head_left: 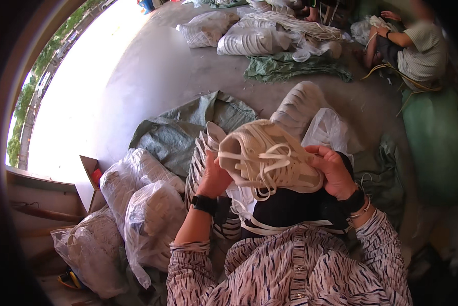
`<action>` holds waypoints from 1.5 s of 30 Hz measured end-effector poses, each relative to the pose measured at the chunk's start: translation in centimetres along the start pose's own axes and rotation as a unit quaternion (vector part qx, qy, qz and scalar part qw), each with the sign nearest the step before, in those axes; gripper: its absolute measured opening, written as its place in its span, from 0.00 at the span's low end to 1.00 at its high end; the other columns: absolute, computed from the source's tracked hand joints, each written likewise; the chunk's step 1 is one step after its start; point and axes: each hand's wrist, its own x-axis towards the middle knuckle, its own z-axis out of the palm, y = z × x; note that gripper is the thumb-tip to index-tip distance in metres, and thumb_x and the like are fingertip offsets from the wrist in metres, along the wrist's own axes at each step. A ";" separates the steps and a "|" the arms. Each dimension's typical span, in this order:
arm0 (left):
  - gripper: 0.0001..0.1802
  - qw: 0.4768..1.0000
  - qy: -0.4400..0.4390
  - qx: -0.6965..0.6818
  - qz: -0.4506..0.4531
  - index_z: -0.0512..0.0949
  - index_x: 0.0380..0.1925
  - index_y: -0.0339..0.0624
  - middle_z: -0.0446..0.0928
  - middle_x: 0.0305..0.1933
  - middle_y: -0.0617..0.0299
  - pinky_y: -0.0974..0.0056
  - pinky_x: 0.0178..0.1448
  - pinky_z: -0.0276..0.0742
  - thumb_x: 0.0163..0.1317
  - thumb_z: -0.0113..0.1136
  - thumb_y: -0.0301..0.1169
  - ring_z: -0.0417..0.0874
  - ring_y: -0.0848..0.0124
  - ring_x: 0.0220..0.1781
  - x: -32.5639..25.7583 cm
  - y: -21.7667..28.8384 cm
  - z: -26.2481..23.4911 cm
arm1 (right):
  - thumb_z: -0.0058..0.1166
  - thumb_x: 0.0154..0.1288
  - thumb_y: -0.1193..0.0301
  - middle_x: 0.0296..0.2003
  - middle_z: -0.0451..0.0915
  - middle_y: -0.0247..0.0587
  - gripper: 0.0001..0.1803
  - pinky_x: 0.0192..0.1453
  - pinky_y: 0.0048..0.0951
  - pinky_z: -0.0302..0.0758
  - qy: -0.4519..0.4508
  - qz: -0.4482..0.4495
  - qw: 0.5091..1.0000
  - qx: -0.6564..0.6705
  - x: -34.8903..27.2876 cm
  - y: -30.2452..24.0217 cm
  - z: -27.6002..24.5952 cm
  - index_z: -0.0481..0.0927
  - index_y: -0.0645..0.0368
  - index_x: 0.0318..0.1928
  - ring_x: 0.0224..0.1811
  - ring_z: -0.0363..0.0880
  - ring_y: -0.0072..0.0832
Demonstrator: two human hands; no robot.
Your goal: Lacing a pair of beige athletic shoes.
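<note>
While the person is sitting on the floor, both hands are holding up a cream shoe upper (267,153) with a white lace (262,176) looping loose across it. It is sitting in the air just above the person's lap, in front of the black trousers (290,206). The left hand (213,176) is curling around the left end of the shoe upper, fingers wrapping behind it. The right hand (333,171) is gripping the right end, with the thumb and fingers pressing together on its edge. A black watch (204,204) is sitting on the left wrist, and a black band with thin bangles (359,204) is sitting on the right wrist. Just behind the left hand, a stack of more cream uppers (201,153) is leaning. To the left, clear plastic bags (142,204) full of pale pieces are lying close together. Green sacks (188,127) are spreading over the grey floor (162,66) behind them. Far off at the top, big white bundles (254,38) are lying on the floor, and another person (417,48) is sitting at the top right, well apart.
</note>
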 end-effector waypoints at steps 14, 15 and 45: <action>0.17 0.603 0.063 0.795 -0.018 0.79 0.32 0.40 0.78 0.33 0.46 0.54 0.43 0.72 0.60 0.46 0.41 0.79 0.51 0.39 6.0 -11.2 -10.5 | 0.56 0.60 0.72 0.30 0.78 0.39 0.27 0.23 0.20 0.73 0.121 0.058 0.991 0.001 -2.8 2.6 -1.2 0.62 0.61 0.58 0.22 0.77 0.23; 0.09 0.607 0.129 0.783 0.043 0.77 0.29 0.40 0.79 0.29 0.53 0.58 0.34 0.75 0.56 0.50 0.32 0.81 0.57 0.31 4.3 -10.4 -12.3 | 0.55 0.60 0.73 0.29 0.78 0.40 0.26 0.22 0.20 0.73 0.107 0.069 0.992 0.010 -2.6 2.9 -0.8 0.63 0.60 0.58 0.21 0.76 0.22; 0.32 0.561 0.399 0.725 -0.017 0.64 0.56 0.48 0.64 0.55 0.55 0.51 0.58 0.66 0.47 0.59 0.30 0.65 0.53 0.59 13.6 -5.4 -10.9 | 0.48 0.66 0.72 0.19 0.77 0.40 0.08 0.15 0.16 0.67 0.105 0.113 0.969 -0.190 -7.0 -0.4 -5.8 0.76 0.65 0.38 0.12 0.71 0.18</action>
